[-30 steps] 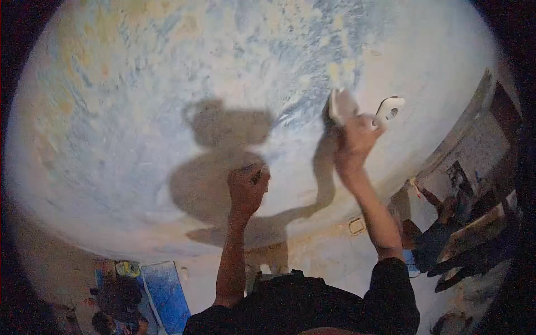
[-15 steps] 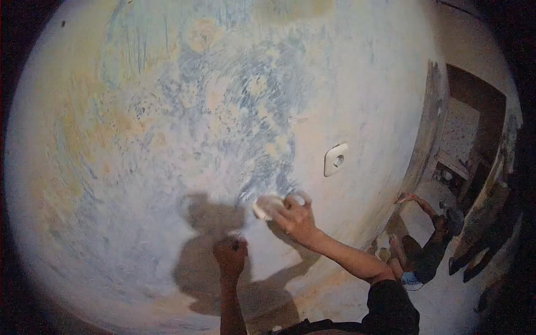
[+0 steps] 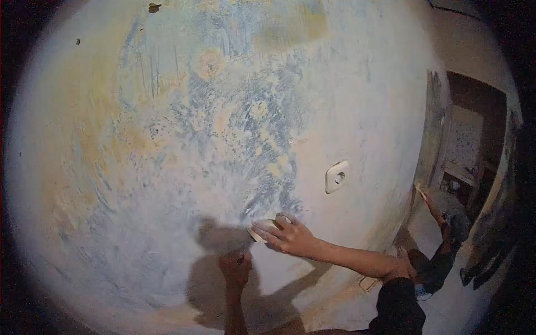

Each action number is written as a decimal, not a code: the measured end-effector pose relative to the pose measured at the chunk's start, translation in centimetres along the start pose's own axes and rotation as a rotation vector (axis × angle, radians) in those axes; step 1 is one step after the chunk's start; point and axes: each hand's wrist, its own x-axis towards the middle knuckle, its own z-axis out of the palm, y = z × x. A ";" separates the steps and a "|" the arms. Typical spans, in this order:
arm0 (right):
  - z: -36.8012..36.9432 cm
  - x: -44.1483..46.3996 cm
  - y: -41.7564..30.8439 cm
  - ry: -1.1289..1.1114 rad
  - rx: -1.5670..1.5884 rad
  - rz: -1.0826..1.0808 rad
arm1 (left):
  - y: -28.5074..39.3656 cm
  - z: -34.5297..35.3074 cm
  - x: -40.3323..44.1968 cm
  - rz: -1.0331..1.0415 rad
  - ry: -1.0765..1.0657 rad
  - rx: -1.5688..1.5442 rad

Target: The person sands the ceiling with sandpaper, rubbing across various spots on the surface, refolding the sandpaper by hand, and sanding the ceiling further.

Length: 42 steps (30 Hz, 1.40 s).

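Note:
A wall (image 3: pixel 167 167) with patchy blue, yellow and white paint fills most of the view. My right hand (image 3: pixel 287 235) presses a pale flat block (image 3: pixel 262 230) against its lower middle, fingers wrapped over the block. Lower left of it, my left hand (image 3: pixel 235 265) is raised in front of the wall with its fingers curled closed; what they hold, if anything, is too dark and small to make out. Shadows of my head and arms fall on the wall around both hands.
A white wall socket (image 3: pixel 337 177) sits right of my right hand. At the far right another person (image 3: pixel 441 245) reaches an arm up to the wall beside a doorway (image 3: pixel 486 106). A small rectangular frame (image 3: pixel 367 283) is low on the wall.
The view has tilted up and shifted, showing more wall. My right hand has moved with the block from beside the socket to its lower left. My left hand stays closed.

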 end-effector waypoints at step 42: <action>-2.3 2.0 2.0 -0.035 -0.094 0.016 | 0.2 -0.6 0.9 -0.044 -0.149 -0.052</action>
